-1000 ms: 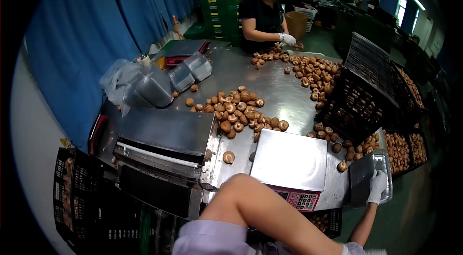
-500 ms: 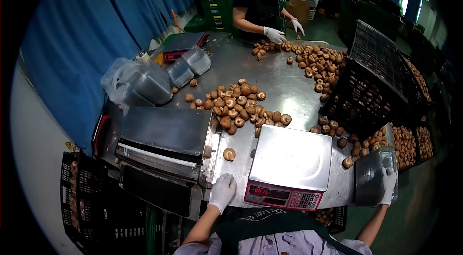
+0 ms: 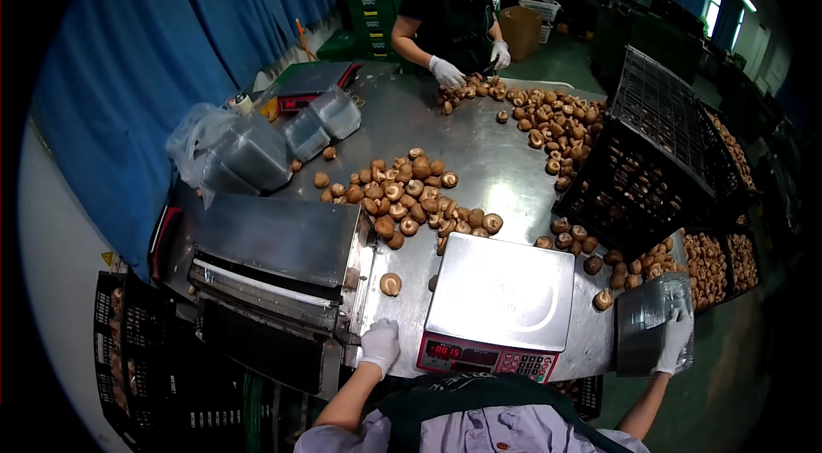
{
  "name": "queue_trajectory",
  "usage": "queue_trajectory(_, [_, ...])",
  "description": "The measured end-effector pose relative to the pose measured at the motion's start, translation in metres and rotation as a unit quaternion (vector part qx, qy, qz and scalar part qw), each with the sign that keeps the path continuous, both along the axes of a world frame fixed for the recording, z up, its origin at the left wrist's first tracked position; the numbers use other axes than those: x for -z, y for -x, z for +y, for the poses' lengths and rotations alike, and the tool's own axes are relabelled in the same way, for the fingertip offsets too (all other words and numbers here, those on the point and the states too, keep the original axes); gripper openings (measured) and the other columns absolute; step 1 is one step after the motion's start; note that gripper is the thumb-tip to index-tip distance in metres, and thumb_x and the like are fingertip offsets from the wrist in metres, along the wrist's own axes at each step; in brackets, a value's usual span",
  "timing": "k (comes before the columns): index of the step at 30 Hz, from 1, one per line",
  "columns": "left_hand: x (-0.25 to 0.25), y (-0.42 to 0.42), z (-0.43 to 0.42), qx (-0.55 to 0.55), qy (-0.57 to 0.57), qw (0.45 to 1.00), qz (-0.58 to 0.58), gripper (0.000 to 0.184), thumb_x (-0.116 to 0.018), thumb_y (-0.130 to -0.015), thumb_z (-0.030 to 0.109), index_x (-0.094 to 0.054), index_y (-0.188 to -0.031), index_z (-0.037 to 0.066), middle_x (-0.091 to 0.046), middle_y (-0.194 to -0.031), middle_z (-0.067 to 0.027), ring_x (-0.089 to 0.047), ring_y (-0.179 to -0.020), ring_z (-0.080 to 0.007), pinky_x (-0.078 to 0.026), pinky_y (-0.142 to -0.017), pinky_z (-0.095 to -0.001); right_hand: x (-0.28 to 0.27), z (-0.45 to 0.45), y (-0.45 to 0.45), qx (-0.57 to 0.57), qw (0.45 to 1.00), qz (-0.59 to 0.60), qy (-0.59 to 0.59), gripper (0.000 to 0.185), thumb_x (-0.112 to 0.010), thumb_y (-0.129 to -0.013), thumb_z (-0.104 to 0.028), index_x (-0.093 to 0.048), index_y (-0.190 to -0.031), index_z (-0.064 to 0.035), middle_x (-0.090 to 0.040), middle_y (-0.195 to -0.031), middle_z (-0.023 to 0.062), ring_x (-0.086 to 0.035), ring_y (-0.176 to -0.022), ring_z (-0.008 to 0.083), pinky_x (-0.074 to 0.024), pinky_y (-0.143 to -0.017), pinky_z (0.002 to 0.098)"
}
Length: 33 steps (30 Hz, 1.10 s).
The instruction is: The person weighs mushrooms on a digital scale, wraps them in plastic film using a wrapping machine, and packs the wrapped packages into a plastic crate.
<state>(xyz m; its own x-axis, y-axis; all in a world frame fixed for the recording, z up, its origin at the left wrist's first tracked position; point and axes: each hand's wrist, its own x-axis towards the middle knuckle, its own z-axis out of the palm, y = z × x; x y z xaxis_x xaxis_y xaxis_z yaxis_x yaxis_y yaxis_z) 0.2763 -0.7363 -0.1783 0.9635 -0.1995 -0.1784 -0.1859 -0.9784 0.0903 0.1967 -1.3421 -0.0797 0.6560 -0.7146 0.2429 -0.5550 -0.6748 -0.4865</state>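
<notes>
A stack of clear trays [image 3: 638,324] is held by the right hand [image 3: 675,340] at the near right corner of the tabletop [image 3: 385,123]; the fingers appear closed over its side. The left hand [image 3: 379,343] is placed at the near edge, between the sealing machine [image 3: 274,235] and the scale [image 3: 501,295]. Its fingers are curled, but whether anything is held cannot be told. A lone mushroom [image 3: 390,284] lies just beyond it.

The step in hand is judged to be tray handling; for one tray to be parted from the stack, steadying by one hand and peeling by the other would be called for.

Compared with one second earlier, the scale's display [image 3: 443,351] is no longer covered by the left arm, while the stack is kept under the right hand.
</notes>
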Motion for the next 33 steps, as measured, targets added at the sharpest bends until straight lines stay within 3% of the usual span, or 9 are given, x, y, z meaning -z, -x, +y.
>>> queue_trajectory(2, [-0.020,-0.011,-0.001,-0.078,0.119,0.989,-0.027,0.029,-0.058,-0.075,0.016,-0.058,-0.101,0.003,-0.061,-0.091,-0.0162,-0.061,-0.083,-0.0350,-0.051,-0.071,-0.0433,-0.008,0.018,-0.004,0.067,0.954,-0.079,0.280,0.014,-0.054,-0.090,-0.010,-0.061,-0.088,0.0024,-0.060,-0.080,0.0155,-0.057,-0.071,0.0248,-0.0451,-0.065,0.0344])
queue_trajectory(7, [-0.034,-0.050,-0.001,-0.241,0.219,0.944,-0.050,0.054,-0.062,-0.072,0.023,-0.048,-0.119,0.000,-0.061,-0.099,-0.0231,-0.059,-0.091,-0.0400,-0.050,-0.074,-0.0439,-0.098,0.178,-0.049,-0.216,0.930,-0.270,0.120,0.012,-0.058,-0.081,0.002,-0.063,-0.091,-0.0006,-0.063,-0.089,0.0144,-0.060,-0.078,0.0287,-0.0489,-0.070,0.0355])
queue_trajectory(10, [-0.011,-0.076,-0.002,-0.287,0.273,0.918,-0.021,0.061,-0.070,-0.067,0.026,-0.047,-0.117,-0.001,-0.061,-0.100,-0.0255,-0.061,-0.091,-0.0390,-0.049,-0.076,-0.0428,-0.062,0.231,-0.076,-0.449,0.862,-0.194,0.133,0.032,-0.057,-0.062,0.007,-0.063,-0.091,-0.0064,-0.063,-0.087,0.0108,-0.060,-0.075,0.0273,-0.0494,-0.067,0.0362])
queue_trajectory(12, [-0.009,-0.090,-0.007,-0.301,0.367,0.880,0.033,0.061,-0.077,-0.061,0.025,-0.050,-0.108,-0.001,-0.062,-0.096,-0.0244,-0.062,-0.089,-0.0352,-0.049,-0.077,-0.0405,-0.030,0.263,-0.090,-0.565,0.822,-0.053,0.043,0.019,-0.064,-0.077,-0.012,-0.060,-0.094,-0.0086,-0.064,-0.084,0.0097,-0.060,-0.072,0.0270,-0.0496,-0.063,0.0368])
queue_trajectory(17, [0.052,-0.121,-0.015,-0.307,0.410,0.859,-0.018,0.089,-0.077,-0.064,0.022,-0.031,-0.136,-0.004,-0.053,-0.113,-0.0218,-0.059,-0.096,-0.0311,-0.052,-0.074,-0.0334,-0.006,0.271,-0.114,-0.496,0.862,0.037,-0.093,0.038,-0.068,-0.080,-0.031,-0.059,-0.112,-0.0126,-0.064,-0.086,0.0139,-0.063,-0.076,0.0290,-0.0505,-0.067,0.0389])
queue_trajectory(19, [0.045,-0.132,-0.032,-0.329,0.686,0.649,0.018,0.086,-0.074,-0.071,0.007,-0.022,-0.140,0.000,-0.050,-0.114,-0.0167,-0.059,-0.092,-0.0246,-0.053,-0.072,-0.0297,-0.017,0.263,-0.147,-0.470,0.880,0.003,-0.073,0.044,-0.069,-0.078,-0.031,-0.058,-0.116,-0.0125,-0.064,-0.089,0.0154,-0.063,-0.078,0.0288,-0.0505,-0.069,0.0376])
queue_trajectory(21, [0.030,-0.146,-0.037,-0.393,0.725,0.558,0.092,0.082,-0.067,-0.075,-0.002,-0.017,-0.139,0.005,-0.050,-0.114,-0.0137,-0.060,-0.088,-0.0203,-0.053,-0.070,-0.0300,-0.019,0.254,-0.192,-0.455,0.890,-0.007,-0.019,0.052,-0.071,-0.077,-0.031,-0.055,-0.122,-0.0120,-0.063,-0.095,0.0173,-0.063,-0.083,0.0291,-0.0506,-0.073,0.0364])
queue_trajectory(26, [0.032,-0.179,-0.036,-0.381,0.789,0.468,0.116,0.066,-0.056,-0.077,-0.003,-0.026,-0.133,0.013,-0.046,-0.122,-0.0143,-0.060,-0.093,-0.0264,-0.055,-0.076,-0.0414,0.038,0.233,-0.309,-0.407,0.841,0.234,-0.267,0.099,-0.082,-0.065,-0.030,-0.026,-0.144,-0.0083,-0.049,-0.129,0.0250,-0.054,-0.114,0.0317,-0.0449,-0.093,0.0352])
queue_trajectory(33, [0.026,-0.186,-0.024,-0.337,0.818,0.430,0.178,0.071,-0.056,-0.073,-0.007,-0.022,-0.133,0.013,-0.027,-0.136,-0.0196,-0.050,-0.112,-0.0360,-0.052,-0.087,-0.0487,0.102,0.289,-0.374,-0.426,0.745,0.281,-0.430,0.108,-0.087,-0.057,-0.013,-0.023,-0.144,-0.0053,-0.052,-0.125,0.0201,-0.054,-0.111,0.0280,-0.0443,-0.095,0.0329])
